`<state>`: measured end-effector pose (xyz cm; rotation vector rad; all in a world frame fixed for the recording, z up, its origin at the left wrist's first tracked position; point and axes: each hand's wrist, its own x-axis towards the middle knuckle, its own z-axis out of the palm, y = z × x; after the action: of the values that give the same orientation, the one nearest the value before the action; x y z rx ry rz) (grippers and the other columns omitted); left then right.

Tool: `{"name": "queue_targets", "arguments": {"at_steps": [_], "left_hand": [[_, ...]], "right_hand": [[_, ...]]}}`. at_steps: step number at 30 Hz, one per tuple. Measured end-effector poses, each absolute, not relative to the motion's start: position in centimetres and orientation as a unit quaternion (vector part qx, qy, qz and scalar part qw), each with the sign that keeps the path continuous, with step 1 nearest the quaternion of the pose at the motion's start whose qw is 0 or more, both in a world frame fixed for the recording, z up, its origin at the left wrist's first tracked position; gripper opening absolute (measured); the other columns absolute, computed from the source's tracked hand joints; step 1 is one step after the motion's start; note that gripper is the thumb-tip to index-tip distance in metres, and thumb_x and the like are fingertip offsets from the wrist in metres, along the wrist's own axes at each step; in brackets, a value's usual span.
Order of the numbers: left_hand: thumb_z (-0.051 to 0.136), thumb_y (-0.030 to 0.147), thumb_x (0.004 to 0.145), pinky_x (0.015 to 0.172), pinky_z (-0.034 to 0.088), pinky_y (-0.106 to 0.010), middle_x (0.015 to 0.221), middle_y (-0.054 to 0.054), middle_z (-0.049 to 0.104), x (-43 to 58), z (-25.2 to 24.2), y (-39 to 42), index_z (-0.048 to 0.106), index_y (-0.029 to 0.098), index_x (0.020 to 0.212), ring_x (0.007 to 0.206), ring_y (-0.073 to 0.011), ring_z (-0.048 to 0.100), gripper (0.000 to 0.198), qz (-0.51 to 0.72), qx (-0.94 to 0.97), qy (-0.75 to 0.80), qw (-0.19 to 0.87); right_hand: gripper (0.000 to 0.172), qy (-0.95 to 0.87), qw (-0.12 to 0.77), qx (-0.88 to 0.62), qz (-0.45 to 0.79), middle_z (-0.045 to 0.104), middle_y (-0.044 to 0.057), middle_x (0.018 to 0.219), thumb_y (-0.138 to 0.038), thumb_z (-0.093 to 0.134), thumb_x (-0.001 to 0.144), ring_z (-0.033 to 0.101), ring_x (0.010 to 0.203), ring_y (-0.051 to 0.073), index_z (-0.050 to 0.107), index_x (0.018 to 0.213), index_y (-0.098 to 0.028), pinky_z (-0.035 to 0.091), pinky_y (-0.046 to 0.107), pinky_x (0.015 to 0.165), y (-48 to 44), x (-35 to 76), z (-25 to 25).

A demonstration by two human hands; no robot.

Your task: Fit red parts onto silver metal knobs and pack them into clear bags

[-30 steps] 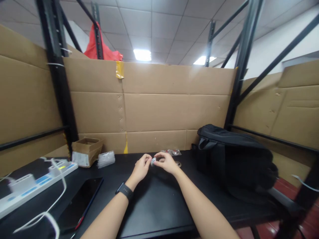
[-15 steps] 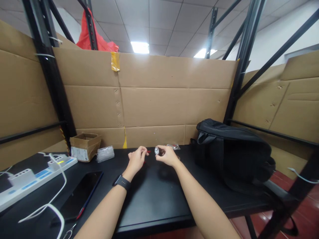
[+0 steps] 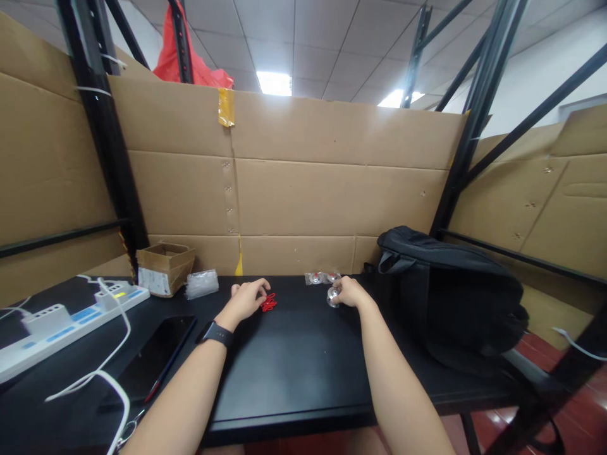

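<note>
A small tangle of red cord (image 3: pixel 269 303) lies on the black tabletop. Just left of it is my left hand (image 3: pixel 245 299), its fingers loosely curved and apart, the fingertips at the edge of the cord. Farther right, my right hand (image 3: pixel 351 292) pinches a small round clear-and-silver disc (image 3: pixel 332 297) low over the table; whether the disc touches the surface I cannot tell. Behind that hand, clear packets with round silver pieces and red centres (image 3: pixel 315 278) lie near the cardboard wall, partly covered by my fingers.
A black backpack (image 3: pixel 455 297) stands on the right. To the left are an open cardboard box (image 3: pixel 165 272), a clear plastic packet (image 3: pixel 202 284), a white power strip (image 3: pixel 80 332) with a white cable, a dark phone or tablet (image 3: pixel 156 354) and scissors (image 3: pixel 128 430). Cardboard walls (image 3: pixel 294 196) enclose the table.
My right hand has moved right and down with the disc. My left hand has shifted left and loosened, leaving the red cord on the table. The view has tilted slightly.
</note>
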<state>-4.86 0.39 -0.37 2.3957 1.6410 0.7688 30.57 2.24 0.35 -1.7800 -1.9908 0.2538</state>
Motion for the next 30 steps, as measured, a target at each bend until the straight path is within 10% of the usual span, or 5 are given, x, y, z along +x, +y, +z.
{"name": "queue_targets", "arguments": {"at_steps": [14, 23, 30], "left_hand": [[0.052, 0.024, 0.087, 0.092, 0.036, -0.038, 0.104, -0.003, 0.075, -4.6, -0.1, 0.3, 0.067, 0.029, 0.106, 0.105, -0.0230, 0.065, 0.024, 0.259, 0.796, 0.544, 0.069], [0.047, 0.025, 0.090, 0.092, 0.037, -0.042, 0.113, -0.004, 0.072, -4.5, -0.6, 0.6, 0.068, 0.030, 0.106, 0.110, -0.0267, 0.061, 0.027, 0.238, 0.799, 0.551, 0.039], [0.049, 0.029, 0.090, 0.094, 0.036, -0.044, 0.111, -0.005, 0.071, -4.2, -0.6, 0.5, 0.068, 0.029, 0.104, 0.110, -0.0271, 0.059, 0.023, 0.242, 0.804, 0.542, 0.032]], "right_hand": [[0.043, -0.744, 0.217, -0.617, 0.137, 0.075, 0.010, 0.103, -0.034, 0.085, 0.062, 0.070, 0.097, 0.026, 0.076, 0.101, -0.019, 0.051, 0.031, 0.086, 3.0, 30.0, -0.5], [0.048, -0.760, 0.160, -0.630, -0.007, 0.046, 0.009, 0.151, -0.033, 0.054, 0.092, 0.031, 0.143, 0.034, 0.048, 0.140, -0.032, 0.020, 0.067, 0.106, 3.4, 24.3, -1.4], [0.054, -0.776, 0.110, -0.621, -0.013, 0.051, 0.013, 0.145, -0.031, 0.052, 0.089, 0.038, 0.136, 0.033, 0.044, 0.143, -0.029, 0.016, 0.068, 0.105, 3.5, 23.6, -1.4]]}}
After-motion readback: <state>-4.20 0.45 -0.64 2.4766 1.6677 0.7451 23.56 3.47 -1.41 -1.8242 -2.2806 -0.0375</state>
